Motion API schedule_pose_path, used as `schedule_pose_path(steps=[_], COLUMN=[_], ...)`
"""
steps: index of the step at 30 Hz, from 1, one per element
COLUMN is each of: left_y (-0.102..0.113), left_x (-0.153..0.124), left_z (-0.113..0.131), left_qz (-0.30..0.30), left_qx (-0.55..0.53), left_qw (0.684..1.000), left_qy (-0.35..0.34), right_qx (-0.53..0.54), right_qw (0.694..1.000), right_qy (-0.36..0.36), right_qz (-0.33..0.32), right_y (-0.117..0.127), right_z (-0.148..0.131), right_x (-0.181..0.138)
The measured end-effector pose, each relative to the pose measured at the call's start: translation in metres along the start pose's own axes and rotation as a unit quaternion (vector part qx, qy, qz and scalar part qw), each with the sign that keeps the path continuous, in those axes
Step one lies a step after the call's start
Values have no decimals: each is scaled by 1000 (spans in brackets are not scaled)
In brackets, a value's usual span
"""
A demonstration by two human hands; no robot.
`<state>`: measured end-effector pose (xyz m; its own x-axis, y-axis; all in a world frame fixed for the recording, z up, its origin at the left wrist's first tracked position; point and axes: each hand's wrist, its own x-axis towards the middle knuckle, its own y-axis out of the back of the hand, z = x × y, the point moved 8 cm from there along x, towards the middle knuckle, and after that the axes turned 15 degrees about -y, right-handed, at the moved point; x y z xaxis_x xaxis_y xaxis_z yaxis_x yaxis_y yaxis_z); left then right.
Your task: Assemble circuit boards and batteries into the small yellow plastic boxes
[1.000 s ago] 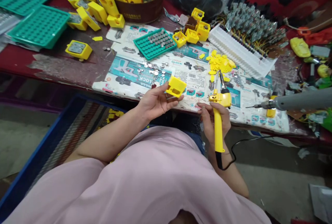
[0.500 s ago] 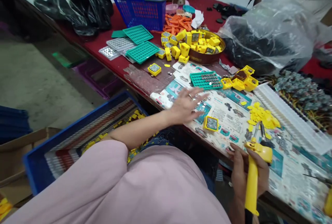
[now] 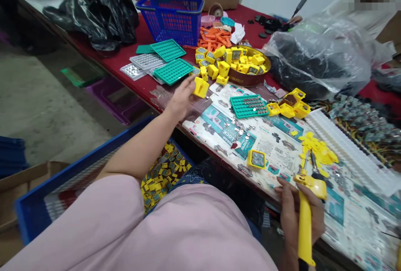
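Note:
My left hand (image 3: 181,97) is stretched out to the left over the table edge, its fingers closed on a yellow plastic box part (image 3: 200,87). My right hand (image 3: 296,216) stays near my body at the table's front edge, wrapped round the handle of a yellow soldering iron (image 3: 306,204) whose tip points away from me. Between the hands a yellow box with a grey inside (image 3: 256,159) lies on printed paper sheets (image 3: 219,126). A round brown tin (image 3: 247,79) heaped with more yellow boxes stands beyond my left hand.
Green trays (image 3: 173,70) lie left of the tin, one with round cells (image 3: 249,106) on the paper. A blue basket (image 3: 171,16), orange parts (image 3: 216,37), black bags (image 3: 103,11), a clear bag (image 3: 316,57), small yellow pieces (image 3: 316,147) and a white rack (image 3: 351,158). A blue crate (image 3: 78,179) stands below.
My left hand put one yellow box down on the paper, then reached left and took another yellow box from beside the tin. My head turned left. The right hand kept the soldering iron.

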<state>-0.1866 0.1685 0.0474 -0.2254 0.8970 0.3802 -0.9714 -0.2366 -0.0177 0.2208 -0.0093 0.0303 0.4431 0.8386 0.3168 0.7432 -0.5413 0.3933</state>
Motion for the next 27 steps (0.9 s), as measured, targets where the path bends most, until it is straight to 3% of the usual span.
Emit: schedule_pose_path(steps=[2, 5, 8, 12, 16, 18, 20, 23, 27], left_y=[-30, -64, -78, -90, -89, -83, -81, -88, -101], left_x=[-18, -47, -60, -69, -72, -72, -75, -90, -109], left_z=[2, 8, 11, 5, 6, 12, 22, 30, 24], left_qz=[-31, -26, -11, -35, -79, -113, -178, -294, -361], left_qx=[-146, -309, -355, -359, -289, -192, -52, 125, 187], left_qw=[983, 920, 894, 888, 930, 967, 983, 940, 898], left_qy=[106, 240, 275, 285, 211, 121, 10, -119, -169], right_qx=[-13, -15, -12, -18, -38, -35, -21, 1, 26], right_qw=[1000, 1000, 1000, 1000, 999, 999, 1000, 1000, 999], right_qy=[3, 2, -3, -1, 17, 28, 22, 11, 36], right_qz=[8, 3, -6, 0, -8, -12, -2, 14, 1], right_y=[1, 1, 1, 3, 6, 10, 18, 25, 22], right_z=[1, 0, 0, 0, -3, -6, -7, -8, -14], right_x=[0, -2, -4, -7, -8, -8, -8, -8, -11])
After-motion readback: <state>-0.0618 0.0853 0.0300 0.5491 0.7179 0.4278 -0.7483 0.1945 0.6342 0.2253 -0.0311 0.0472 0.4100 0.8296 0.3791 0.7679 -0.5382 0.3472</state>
